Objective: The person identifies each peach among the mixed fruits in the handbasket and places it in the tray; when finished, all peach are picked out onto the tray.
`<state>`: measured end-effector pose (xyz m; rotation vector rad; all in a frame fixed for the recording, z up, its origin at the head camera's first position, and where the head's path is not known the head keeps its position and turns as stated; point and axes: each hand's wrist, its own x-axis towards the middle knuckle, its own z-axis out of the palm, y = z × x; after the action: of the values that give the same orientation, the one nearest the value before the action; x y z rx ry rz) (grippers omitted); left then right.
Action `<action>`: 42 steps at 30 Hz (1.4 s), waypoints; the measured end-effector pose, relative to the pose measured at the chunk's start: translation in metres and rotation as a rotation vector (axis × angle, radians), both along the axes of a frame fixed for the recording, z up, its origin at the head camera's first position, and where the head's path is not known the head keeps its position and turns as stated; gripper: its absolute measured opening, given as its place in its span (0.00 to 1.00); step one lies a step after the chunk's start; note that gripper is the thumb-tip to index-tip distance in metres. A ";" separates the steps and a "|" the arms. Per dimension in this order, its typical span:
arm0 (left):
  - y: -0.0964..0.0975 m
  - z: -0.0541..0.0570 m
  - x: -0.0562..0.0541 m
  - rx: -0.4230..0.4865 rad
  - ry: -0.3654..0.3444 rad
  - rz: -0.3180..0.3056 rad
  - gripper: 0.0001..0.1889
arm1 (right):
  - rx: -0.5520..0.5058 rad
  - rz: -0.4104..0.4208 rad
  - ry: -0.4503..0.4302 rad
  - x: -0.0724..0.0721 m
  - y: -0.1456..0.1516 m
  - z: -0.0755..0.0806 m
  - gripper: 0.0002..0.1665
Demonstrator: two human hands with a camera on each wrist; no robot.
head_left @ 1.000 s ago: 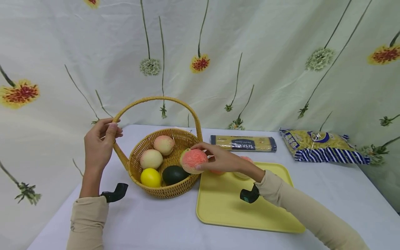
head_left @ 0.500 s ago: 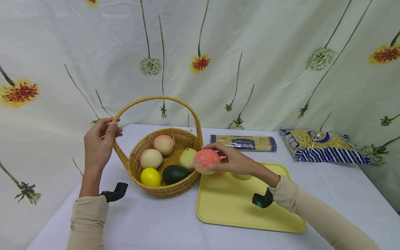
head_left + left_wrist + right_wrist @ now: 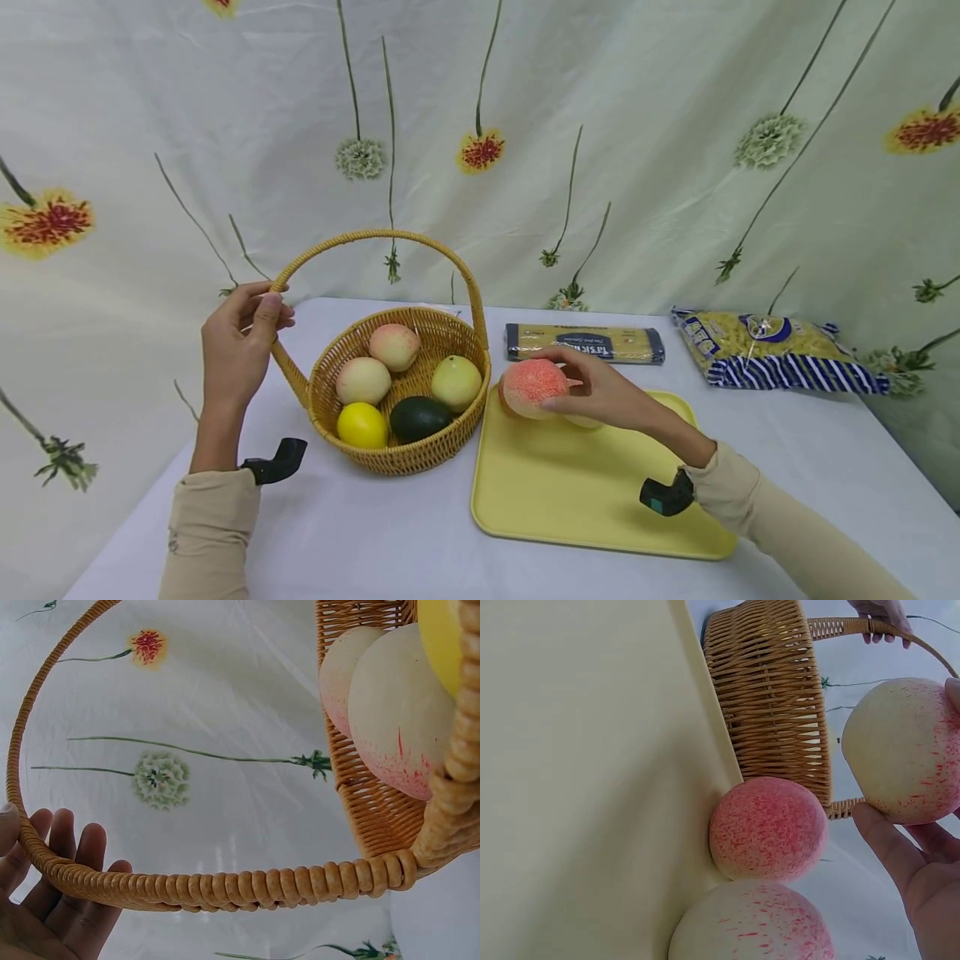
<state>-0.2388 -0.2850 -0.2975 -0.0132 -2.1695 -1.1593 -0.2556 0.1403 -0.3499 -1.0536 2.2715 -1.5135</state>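
Observation:
My left hand (image 3: 238, 354) grips the left side of the wicker basket's handle (image 3: 225, 889), thumb in front. Inside the basket (image 3: 397, 464) lie two pale pink peaches (image 3: 393, 347), a yellow lemon (image 3: 362, 426), a dark green avocado (image 3: 420, 418) and a pale green round fruit (image 3: 456, 383). My right hand (image 3: 603, 396) holds a pink-and-cream peach (image 3: 904, 750) between thumb and fingers, above the back left of the yellow tray (image 3: 585, 508). Two more peaches rest on the tray, a pinker one (image 3: 769, 829) and a paler one (image 3: 750, 926), mostly hidden in the head view.
Behind the tray lies a flat pack of spaghetti (image 3: 585, 343). A plump bag of pasta (image 3: 772, 350) with blue stripes is at the back right. White cloth covers the table (image 3: 360, 533), and a flowered curtain (image 3: 637, 83) hangs behind it.
My right hand has moved right with the peach, from over the basket's right rim to above the tray, uncovering the pale green fruit. The left hand stays on the handle.

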 end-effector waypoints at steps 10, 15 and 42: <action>0.000 0.000 0.000 -0.002 0.005 -0.002 0.17 | -0.009 -0.039 -0.026 0.006 0.017 -0.005 0.36; 0.000 0.000 0.000 -0.006 -0.001 0.003 0.18 | -0.016 -0.056 -0.017 0.009 0.026 -0.008 0.34; 0.001 0.000 0.000 -0.004 0.006 -0.001 0.17 | -0.037 -0.147 -0.008 0.012 0.068 -0.017 0.33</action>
<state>-0.2388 -0.2845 -0.2972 -0.0193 -2.1664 -1.1542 -0.2437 0.2086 -0.3664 -0.9061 2.3704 -1.6175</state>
